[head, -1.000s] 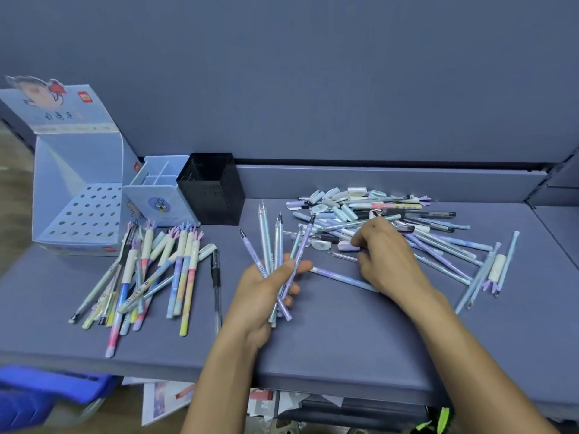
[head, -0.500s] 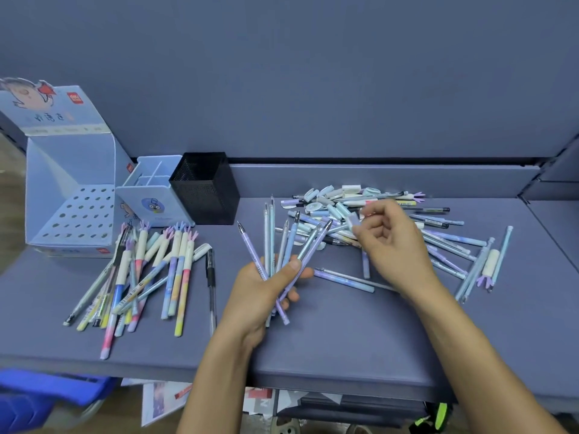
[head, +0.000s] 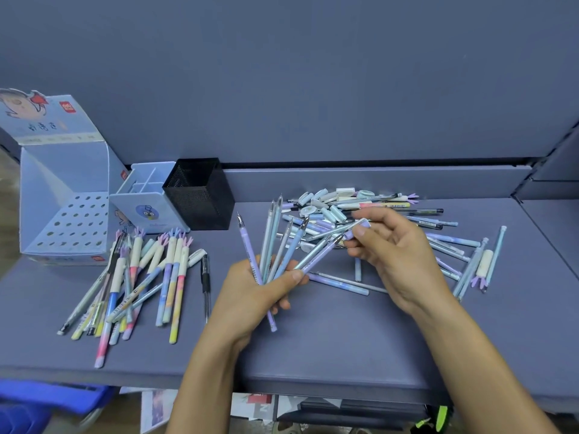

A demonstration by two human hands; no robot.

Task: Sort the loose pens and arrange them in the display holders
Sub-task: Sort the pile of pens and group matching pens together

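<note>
The left hand (head: 250, 296) is clenched round a fan of uncapped pens (head: 282, 252), tips pointing up and away, thumb pressing across the barrels; the right hand (head: 398, 255) pinches a small lilac cap (head: 360, 228) between thumb and forefinger, right at the tip of one of the outer pens in the fan; this looks like capping, one pen at a time. To do it well, the person probably wants that pen held apart from its neighbours so the cap goes on straight, with the left grip firm enough that the barrel does not slide back; matching cap colour to barrel looks worth checking too.

The loose pile (head: 391, 220) of pens and caps lies on the tabletop (head: 329, 346) beyond and to the right of the right hand; a sorted group of capped pens (head: 141, 277) lies to the left, just in front of the holders.

On to the containers: the perforated display box (head: 62, 220) shows only open holes, nothing slotted in; the divided blue pen cup (head: 150, 202) looks empty as far as its compartments can be seen; the black mesh cup (head: 200, 192) shows no pens above its rim; so filling the holders has, by the look of it, not yet begun.
</note>
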